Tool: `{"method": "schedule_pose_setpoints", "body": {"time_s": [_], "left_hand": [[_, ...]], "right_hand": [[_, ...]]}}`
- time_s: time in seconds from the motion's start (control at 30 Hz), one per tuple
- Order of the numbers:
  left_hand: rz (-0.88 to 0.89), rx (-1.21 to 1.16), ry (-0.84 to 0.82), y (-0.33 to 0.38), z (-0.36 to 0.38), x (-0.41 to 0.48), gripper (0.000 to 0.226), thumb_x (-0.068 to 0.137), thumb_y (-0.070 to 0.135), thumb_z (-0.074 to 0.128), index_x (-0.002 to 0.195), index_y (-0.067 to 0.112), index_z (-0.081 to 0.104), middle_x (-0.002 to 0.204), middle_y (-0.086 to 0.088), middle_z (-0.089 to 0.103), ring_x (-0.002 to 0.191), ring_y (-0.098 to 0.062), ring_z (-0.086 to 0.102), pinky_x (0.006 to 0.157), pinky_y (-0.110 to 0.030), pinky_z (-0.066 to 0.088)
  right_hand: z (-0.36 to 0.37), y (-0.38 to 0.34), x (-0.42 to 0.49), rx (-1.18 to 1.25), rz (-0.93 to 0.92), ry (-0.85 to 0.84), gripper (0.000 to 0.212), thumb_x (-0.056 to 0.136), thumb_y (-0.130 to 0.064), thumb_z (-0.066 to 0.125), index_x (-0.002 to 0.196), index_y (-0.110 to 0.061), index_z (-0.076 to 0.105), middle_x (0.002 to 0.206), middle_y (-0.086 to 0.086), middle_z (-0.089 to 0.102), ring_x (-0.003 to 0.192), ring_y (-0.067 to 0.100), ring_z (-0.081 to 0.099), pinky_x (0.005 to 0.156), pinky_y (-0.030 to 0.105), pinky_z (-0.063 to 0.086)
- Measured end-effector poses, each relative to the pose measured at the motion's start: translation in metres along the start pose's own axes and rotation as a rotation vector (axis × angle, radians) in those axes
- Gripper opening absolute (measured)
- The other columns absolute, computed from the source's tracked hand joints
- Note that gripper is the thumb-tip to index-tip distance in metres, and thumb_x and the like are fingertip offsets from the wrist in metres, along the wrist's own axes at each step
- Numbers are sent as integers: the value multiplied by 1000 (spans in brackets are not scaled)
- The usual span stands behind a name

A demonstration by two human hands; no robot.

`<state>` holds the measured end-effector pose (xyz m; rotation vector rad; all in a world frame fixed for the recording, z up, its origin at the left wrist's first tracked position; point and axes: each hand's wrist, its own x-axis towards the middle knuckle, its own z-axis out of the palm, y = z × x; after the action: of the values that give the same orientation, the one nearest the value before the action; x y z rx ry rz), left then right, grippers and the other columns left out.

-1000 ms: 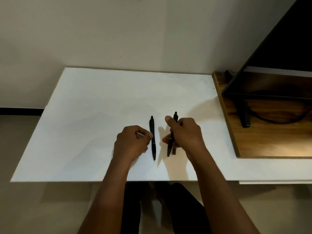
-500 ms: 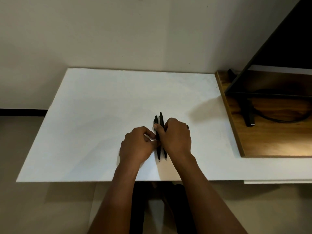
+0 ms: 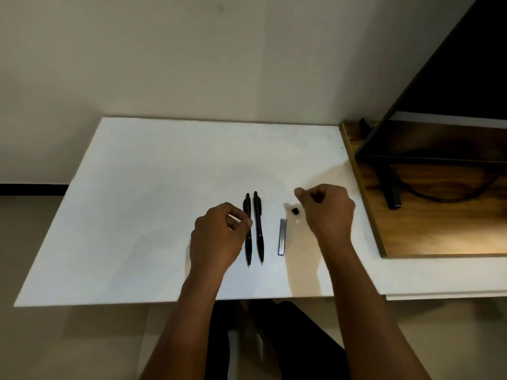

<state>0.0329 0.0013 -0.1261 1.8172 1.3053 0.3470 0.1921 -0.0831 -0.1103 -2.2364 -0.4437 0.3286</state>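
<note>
Two black pens lie side by side on the white table, tips toward me: the left pen and the right pen. My left hand is curled beside them, and its thumb and forefinger tips pinch the left pen at mid-length. My right hand hovers to the right with curled fingers and nothing visible in it. Between the pens and that hand lie a slim grey case and a small black cap.
A wooden board lies on the right part of the table, with a dark monitor, its stand foot and a black cable on it. A wall runs behind the table. My legs show below the front edge.
My right hand laid its pen next to the left pen, let go and moved away to the right. The grey case and the black cap now lie uncovered. My left hand stayed put.
</note>
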Motion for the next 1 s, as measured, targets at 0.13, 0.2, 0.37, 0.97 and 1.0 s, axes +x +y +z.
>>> {"method": "schedule_pose_setpoints", "body": {"time_s": [0.13,0.2,0.37,0.97,1.0], "left_hand": [[106,56,75,17,9,-10,9,86,34,70,81,27,74,66,10,64,68,-8,61,59,-24,44],[148,160,109,26,20,-18,16,86,42,67,82,28,74,71,10,64,73,-11,63,60,-26,43],[187,357,120,32,42,-31,33,86,56,64,104,29,71,103,9,65,92,-12,66,65,-21,35],[158,370,186,38,50,-35,25,85,47,67,88,22,71,92,6,65,77,-15,64,50,-23,26],[168,331,200,38,48,-33,25,84,48,68,87,24,71,90,7,65,76,-13,64,50,-22,26]], "right_hand": [[-17,25,9,-94,-12,-80,8,88,-15,72,94,-15,77,88,0,74,81,16,68,69,23,47],[-17,29,10,-171,-100,-188,18,89,-9,70,104,-19,76,96,0,72,80,11,64,65,15,44],[-9,25,5,-287,-305,-325,29,90,-8,69,115,-23,74,109,2,68,84,8,56,66,2,32],[-5,24,1,119,116,-218,8,82,-9,79,87,-6,73,80,10,74,75,25,72,74,34,60],[-10,21,1,310,206,-255,8,82,-6,79,88,-3,74,80,14,75,75,28,73,73,35,62]]}}
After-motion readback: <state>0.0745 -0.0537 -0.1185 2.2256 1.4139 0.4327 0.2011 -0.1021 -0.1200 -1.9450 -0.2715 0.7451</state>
